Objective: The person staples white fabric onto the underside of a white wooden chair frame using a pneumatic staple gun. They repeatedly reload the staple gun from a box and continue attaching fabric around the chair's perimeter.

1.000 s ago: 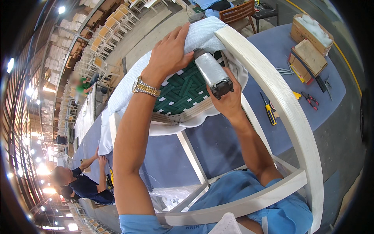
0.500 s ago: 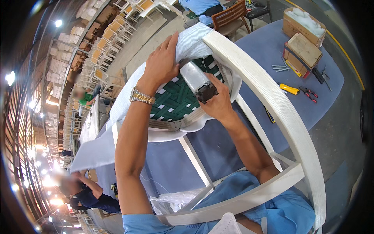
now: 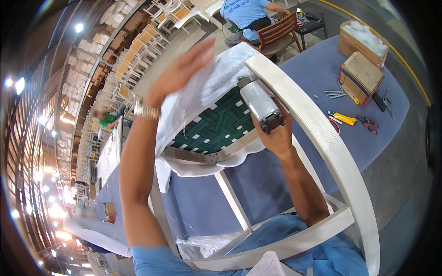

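Observation:
A chair with a pale, white-washed wooden frame (image 3: 317,124) lies tipped in front of me. Woven green webbing (image 3: 216,122) spans its seat opening, and a light fabric (image 3: 225,64) is folded over the seat's edge. In my right hand (image 3: 279,133) is a silver-bodied staple gun (image 3: 260,102), held over the webbing near the seat rail on the right. My left hand (image 3: 182,71), blurred by motion, is in the air beside the fabric with its fingers stretched out and nothing visible in it. The nose of the staple gun is close to the folded fabric edge.
On the blue-covered table (image 3: 313,69) at right lie a yellow cutter (image 3: 344,118), red-handled pliers (image 3: 367,124), staple strips (image 3: 335,94) and two cardboard boxes (image 3: 361,73). A person in blue (image 3: 244,14) sits beyond, near a brown wooden chair (image 3: 278,32). Rows of chairs stand far left.
My left hand has come off the fabric and swung left. The staple gun has moved right, toward the chair frame. At lower left, pale cloth now covers much of the person in dark clothes.

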`<action>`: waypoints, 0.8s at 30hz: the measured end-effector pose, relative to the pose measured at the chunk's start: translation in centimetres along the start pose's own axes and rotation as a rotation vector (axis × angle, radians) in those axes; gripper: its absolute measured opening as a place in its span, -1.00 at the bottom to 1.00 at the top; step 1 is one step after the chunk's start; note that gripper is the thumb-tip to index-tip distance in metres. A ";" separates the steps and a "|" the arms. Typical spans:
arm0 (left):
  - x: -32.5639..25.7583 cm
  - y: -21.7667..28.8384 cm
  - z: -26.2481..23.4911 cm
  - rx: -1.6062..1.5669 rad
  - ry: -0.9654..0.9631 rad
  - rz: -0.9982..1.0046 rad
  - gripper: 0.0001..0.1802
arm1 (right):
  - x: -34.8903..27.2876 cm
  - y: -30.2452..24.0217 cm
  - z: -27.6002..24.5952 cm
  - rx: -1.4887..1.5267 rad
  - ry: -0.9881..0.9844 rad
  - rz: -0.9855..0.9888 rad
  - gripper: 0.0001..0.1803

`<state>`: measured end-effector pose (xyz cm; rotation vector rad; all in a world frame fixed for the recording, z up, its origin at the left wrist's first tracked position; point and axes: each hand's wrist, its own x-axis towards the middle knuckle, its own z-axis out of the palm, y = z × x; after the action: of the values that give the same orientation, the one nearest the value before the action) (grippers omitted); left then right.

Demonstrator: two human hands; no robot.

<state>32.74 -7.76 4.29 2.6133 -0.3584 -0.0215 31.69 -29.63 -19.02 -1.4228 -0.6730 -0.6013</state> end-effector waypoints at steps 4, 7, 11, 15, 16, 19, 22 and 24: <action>4.9 -4.7 -1.6 -0.082 0.026 -0.305 0.08 | -1.0 -1.3 -0.8 0.137 -0.134 0.148 -0.36; 7.7 -5.6 0.7 -0.241 -0.177 -0.441 0.17 | -1.1 -2.2 -2.3 0.133 -0.140 0.176 -0.52; 7.2 -2.4 2.5 0.033 -0.159 -0.425 0.18 | -2.5 -0.4 -4.0 -0.095 -0.135 0.080 -0.64; 3.7 -1.1 3.4 0.311 -0.084 -0.168 0.01 | -3.2 0.0 -5.2 -0.421 -0.305 -0.027 -0.57; 3.5 -1.0 2.3 0.267 -0.142 -0.085 0.03 | -2.9 -0.3 -5.0 -0.451 -0.271 -0.043 -0.57; 6.2 -3.6 -0.8 -0.305 -0.167 -0.205 0.12 | -3.6 0.3 -4.3 -0.397 -0.316 0.023 -0.59; 9.7 -5.4 -0.5 -0.180 -0.061 -0.375 0.19 | -2.9 0.0 -3.8 -0.194 -0.245 0.110 -0.64; 10.1 -8.9 0.8 -0.273 -0.054 -0.521 0.19 | -2.6 -1.0 -2.9 -0.075 -0.168 0.093 -0.65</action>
<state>44.59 -3.25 -0.13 2.3642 0.2955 -0.2957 29.34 -32.60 -20.36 -1.5780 -0.7185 -0.4415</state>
